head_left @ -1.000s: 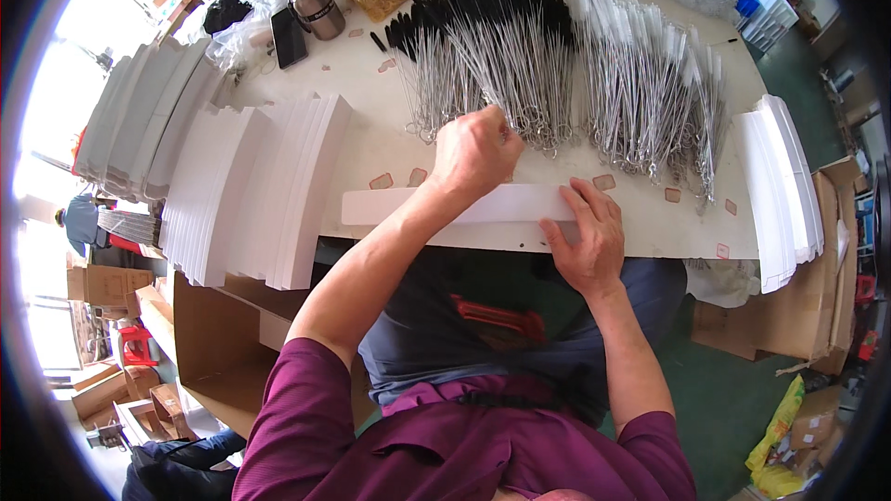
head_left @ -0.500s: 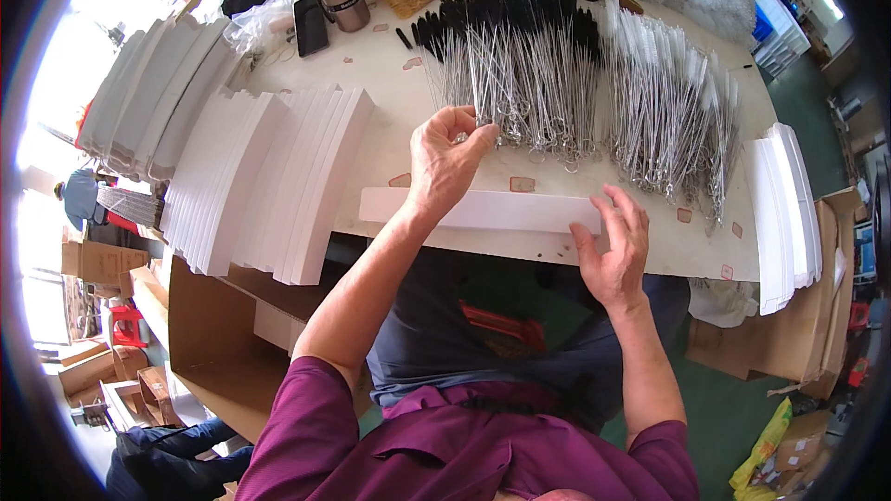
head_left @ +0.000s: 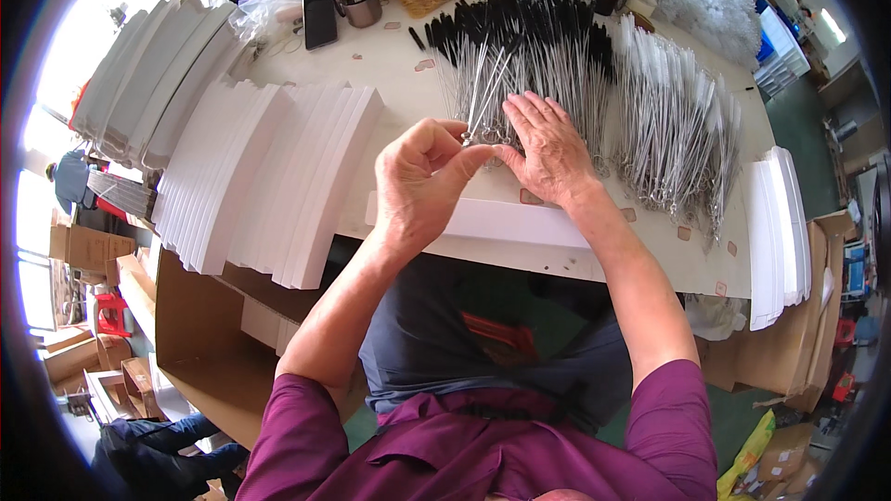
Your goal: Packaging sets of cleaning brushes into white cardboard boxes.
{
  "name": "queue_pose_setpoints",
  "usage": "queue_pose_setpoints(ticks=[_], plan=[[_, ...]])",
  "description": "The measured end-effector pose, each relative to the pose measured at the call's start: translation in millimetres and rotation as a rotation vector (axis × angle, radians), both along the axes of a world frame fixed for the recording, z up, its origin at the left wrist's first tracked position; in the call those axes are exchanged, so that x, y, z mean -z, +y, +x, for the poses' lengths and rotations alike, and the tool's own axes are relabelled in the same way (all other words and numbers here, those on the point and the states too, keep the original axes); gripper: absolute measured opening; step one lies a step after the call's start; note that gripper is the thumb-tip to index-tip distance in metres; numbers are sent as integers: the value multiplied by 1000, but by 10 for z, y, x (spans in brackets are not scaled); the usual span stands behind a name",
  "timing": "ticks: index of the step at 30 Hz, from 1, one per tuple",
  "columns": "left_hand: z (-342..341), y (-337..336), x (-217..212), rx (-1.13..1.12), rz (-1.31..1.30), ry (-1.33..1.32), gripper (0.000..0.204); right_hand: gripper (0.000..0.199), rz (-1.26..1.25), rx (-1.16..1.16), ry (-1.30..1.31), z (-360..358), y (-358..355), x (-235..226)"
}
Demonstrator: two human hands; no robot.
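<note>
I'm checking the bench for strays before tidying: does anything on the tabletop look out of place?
Yes, a short, thin black piece lies alone on the tabletop, just left of the black-tipped wire brushes. It looks odd because those are bunched together, and no wire shows on it.

I record, by remote view: at the left grip [head_left: 419,184], brushes [head_left: 557,70] with shiny metal wire stems; just below it, a smooth, matt, card-like white strip [head_left: 506,221]; farther beyond, a satin metal flask [head_left: 360,2].

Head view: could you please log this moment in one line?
left hand: at looped ends, black-tipped brushes; right hand: palm down over brushes; long white carton: on table
</note>
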State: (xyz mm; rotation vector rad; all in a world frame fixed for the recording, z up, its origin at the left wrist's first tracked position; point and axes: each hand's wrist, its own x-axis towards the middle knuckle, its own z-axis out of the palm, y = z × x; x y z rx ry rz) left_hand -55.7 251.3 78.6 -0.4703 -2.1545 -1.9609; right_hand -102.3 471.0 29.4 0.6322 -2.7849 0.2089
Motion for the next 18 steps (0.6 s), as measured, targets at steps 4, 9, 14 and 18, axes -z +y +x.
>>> queue_pose_setpoints(ticks=[4,9,14,18], plan=[[200,-151,-422,29,125,-27,18,70,-24,-8,64,15,-28,46],[386,-232,-450,104,235,-25,23,63,-432,-41,-88,438,-143,-294],[655,-181,-365,412,360,-164,23,73,-1792,-362,-795,830,-194,-511],[738,-90,-197,441,383,-362,24,43,-1865,-390,-811,1043,7,-541]])
